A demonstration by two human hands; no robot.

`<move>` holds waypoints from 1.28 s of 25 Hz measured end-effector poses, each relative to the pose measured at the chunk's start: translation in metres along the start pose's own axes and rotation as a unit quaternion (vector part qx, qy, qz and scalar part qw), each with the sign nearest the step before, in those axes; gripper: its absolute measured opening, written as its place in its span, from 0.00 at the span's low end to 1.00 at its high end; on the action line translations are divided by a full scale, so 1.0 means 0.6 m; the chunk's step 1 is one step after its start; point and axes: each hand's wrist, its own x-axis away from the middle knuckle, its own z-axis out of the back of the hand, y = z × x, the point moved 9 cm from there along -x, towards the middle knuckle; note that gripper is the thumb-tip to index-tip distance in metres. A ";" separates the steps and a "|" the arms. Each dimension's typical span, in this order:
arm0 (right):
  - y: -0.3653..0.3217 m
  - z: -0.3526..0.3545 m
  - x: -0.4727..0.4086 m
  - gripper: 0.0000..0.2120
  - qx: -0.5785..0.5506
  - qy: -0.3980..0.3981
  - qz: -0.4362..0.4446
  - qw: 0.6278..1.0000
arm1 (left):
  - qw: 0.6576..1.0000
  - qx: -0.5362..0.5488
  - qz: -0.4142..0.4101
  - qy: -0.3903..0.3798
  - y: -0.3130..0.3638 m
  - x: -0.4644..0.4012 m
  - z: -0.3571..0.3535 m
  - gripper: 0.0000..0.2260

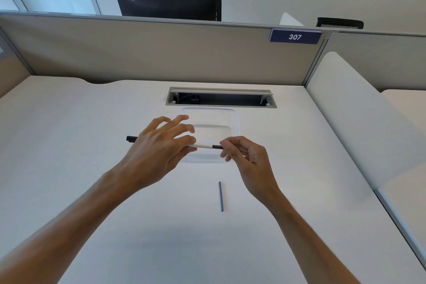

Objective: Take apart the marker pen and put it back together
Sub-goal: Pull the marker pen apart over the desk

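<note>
Item: slim marker pen with a white plastic barrel and black ends (204,145), held level above the desk at frame centre, over a clear shallow plastic tray (232,120) that lies flat just below the cable slot.

Left hand (156,147): thumb and forefinger pinch the white barrel at its left part; the other fingers (177,120) are spread and lifted clear. A black end of the pen sticks out past the hand toward frame left.

Right hand (244,157): thumb and forefinger pinch the black end piece at the barrel's right; the remaining fingers are curled loosely.

Loose part: thin dark blue rod, probably the ink core (221,196), lying on the white desk (92,145) in the lower centre of the frame, near the right wrist and well apart from the pen.

Stage, by judgement: pen partly dismantled; whether the right end piece is coming off or going on cannot be told.

Risks, by judgement:
- The rod is round and unrestrained on a smooth surface; a brush from the right forearm could roll it away.
- The right-hand pinch is narrow; a sudden release of the end piece could fling it past the tray.
- Closing the barrel before the rod is inserted would leave reassembly incomplete.
- Misaligned insertion could bend the thin rod.
</note>
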 end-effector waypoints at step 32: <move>-0.016 0.017 0.021 0.03 0.057 0.001 0.031 0.998 | 1.000 0.010 -0.013 0.009 0.002 0.015 0.007 0.09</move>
